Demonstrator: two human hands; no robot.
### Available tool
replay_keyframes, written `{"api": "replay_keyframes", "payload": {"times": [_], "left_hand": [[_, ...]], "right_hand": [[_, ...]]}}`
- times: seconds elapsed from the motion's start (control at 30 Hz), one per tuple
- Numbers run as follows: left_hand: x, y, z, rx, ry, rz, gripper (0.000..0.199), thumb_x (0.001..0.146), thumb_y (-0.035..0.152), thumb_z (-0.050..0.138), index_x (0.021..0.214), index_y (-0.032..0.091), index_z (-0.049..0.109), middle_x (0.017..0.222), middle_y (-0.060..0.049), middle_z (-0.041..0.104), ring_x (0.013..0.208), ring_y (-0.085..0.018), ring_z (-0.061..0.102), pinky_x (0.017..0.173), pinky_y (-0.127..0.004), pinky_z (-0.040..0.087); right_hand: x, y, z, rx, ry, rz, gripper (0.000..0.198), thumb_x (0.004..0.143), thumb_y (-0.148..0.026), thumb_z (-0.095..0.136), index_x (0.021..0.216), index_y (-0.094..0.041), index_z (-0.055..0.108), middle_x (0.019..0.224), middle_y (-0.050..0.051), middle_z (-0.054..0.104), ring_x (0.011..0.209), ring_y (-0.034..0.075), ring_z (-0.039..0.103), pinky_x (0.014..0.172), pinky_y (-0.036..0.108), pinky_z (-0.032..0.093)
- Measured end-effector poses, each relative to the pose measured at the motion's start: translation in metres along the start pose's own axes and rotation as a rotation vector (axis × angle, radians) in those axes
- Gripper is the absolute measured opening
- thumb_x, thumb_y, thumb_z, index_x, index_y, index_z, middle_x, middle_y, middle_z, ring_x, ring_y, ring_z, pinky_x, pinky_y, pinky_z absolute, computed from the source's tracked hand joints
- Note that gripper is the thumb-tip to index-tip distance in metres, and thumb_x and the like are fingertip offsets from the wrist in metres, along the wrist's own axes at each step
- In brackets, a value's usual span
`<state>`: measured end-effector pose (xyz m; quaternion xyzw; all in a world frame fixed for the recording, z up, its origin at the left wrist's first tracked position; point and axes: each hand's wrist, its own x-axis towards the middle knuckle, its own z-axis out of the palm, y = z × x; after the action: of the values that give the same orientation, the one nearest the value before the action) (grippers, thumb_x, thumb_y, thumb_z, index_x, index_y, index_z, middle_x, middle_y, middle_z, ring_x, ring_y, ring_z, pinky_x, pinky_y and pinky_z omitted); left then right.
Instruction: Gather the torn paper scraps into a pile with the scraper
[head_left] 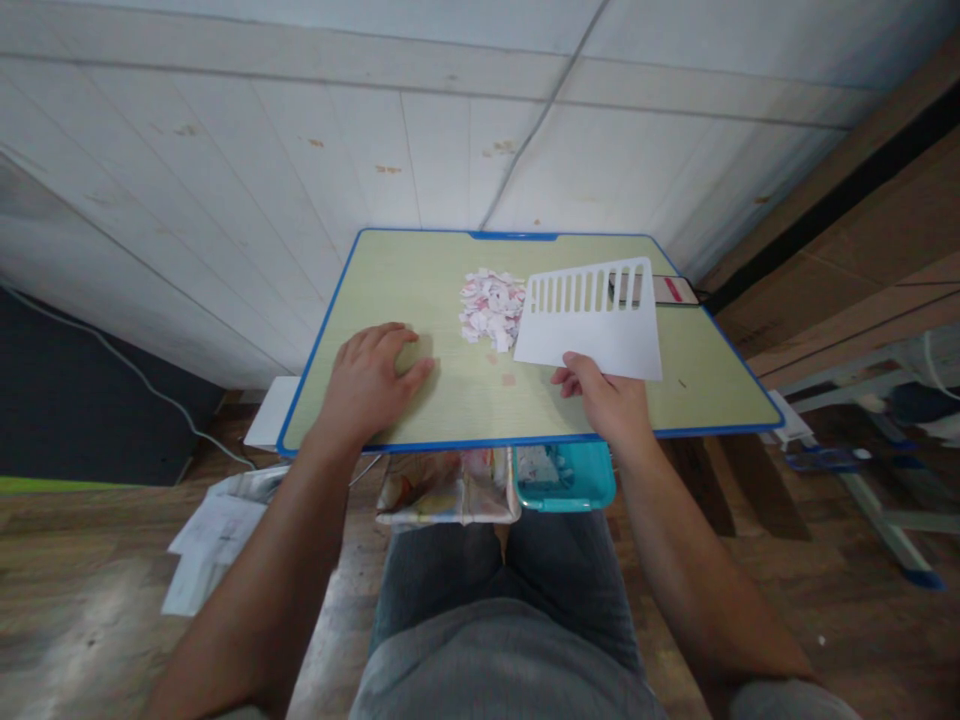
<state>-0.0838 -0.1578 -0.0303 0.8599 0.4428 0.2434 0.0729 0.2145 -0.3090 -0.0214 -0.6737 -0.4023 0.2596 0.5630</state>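
Observation:
My right hand (604, 395) grips the near edge of a white slotted sheet (585, 335), thumb on top. A row of long slots runs along the sheet's far side. Its left edge reaches the heap of torn paper scraps (491, 308), and its far right part covers some of a phone-like flat object (675, 290). Resting on the left part of the table (442, 395), my left hand (379, 375) is empty with thumb and fingers apart. A pair of small pinkish patches lies between my hands and the heap.
Below the table's front edge are a turquoise bin (566, 490) with scraps inside and a bag-lined container (450, 490). White papers (217, 540) lie on the floor at left. A wall with a cable (544, 105) stands behind the table, cardboard (862, 200) at right.

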Motion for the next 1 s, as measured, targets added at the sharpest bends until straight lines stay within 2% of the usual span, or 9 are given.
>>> {"api": "replay_keyframes", "payload": {"times": [0.27, 0.47, 0.63, 0.83, 1.0], "left_hand": [[0.001, 0.002, -0.001, 0.008, -0.007, -0.019, 0.042, 0.105, 0.047, 0.071, 0.139, 0.024, 0.08, 0.16, -0.014, 0.074, 0.153, -0.041, 0.065, 0.137, -0.059, 0.045], [0.001, 0.002, -0.001, 0.002, -0.004, -0.013, 0.04, 0.106, 0.044, 0.071, 0.138, 0.022, 0.08, 0.159, -0.014, 0.074, 0.153, -0.04, 0.065, 0.138, -0.056, 0.044], [0.001, 0.003, -0.001, -0.001, -0.009, -0.023, 0.041, 0.106, 0.045, 0.071, 0.139, 0.022, 0.079, 0.16, -0.014, 0.073, 0.154, -0.041, 0.063, 0.137, -0.057, 0.043], [0.001, 0.002, 0.001, 0.002, -0.009, -0.025, 0.042, 0.107, 0.046, 0.07, 0.14, 0.021, 0.078, 0.16, -0.015, 0.073, 0.154, -0.04, 0.062, 0.138, -0.056, 0.042], [0.0, 0.0, 0.001, -0.006, -0.007, -0.009, 0.043, 0.108, 0.047, 0.069, 0.14, 0.021, 0.077, 0.16, -0.015, 0.073, 0.153, -0.041, 0.063, 0.137, -0.058, 0.042]], "right_hand": [[-0.006, -0.004, -0.003, 0.023, -0.02, -0.013, 0.029, 0.087, -0.043, 0.074, 0.063, -0.027, 0.072, 0.066, 0.004, 0.076, 0.062, 0.023, 0.068, 0.071, 0.04, 0.059], [-0.013, -0.01, -0.007, 0.012, -0.087, -0.027, 0.032, 0.084, -0.042, 0.075, 0.056, -0.028, 0.07, 0.063, 0.004, 0.075, 0.066, 0.026, 0.073, 0.078, 0.042, 0.061], [-0.024, -0.014, -0.006, -0.021, -0.152, -0.034, 0.036, 0.086, -0.044, 0.074, 0.054, -0.028, 0.071, 0.066, 0.005, 0.078, 0.071, 0.027, 0.076, 0.084, 0.043, 0.064], [-0.036, -0.018, -0.002, 0.0, -0.159, -0.027, 0.037, 0.086, -0.043, 0.076, 0.053, -0.029, 0.07, 0.062, 0.006, 0.075, 0.066, 0.027, 0.075, 0.072, 0.04, 0.066], [-0.032, -0.009, -0.006, 0.139, -0.107, -0.015, 0.025, 0.088, -0.035, 0.077, 0.066, -0.025, 0.076, 0.066, 0.003, 0.078, 0.056, 0.021, 0.068, 0.063, 0.036, 0.06]]}}
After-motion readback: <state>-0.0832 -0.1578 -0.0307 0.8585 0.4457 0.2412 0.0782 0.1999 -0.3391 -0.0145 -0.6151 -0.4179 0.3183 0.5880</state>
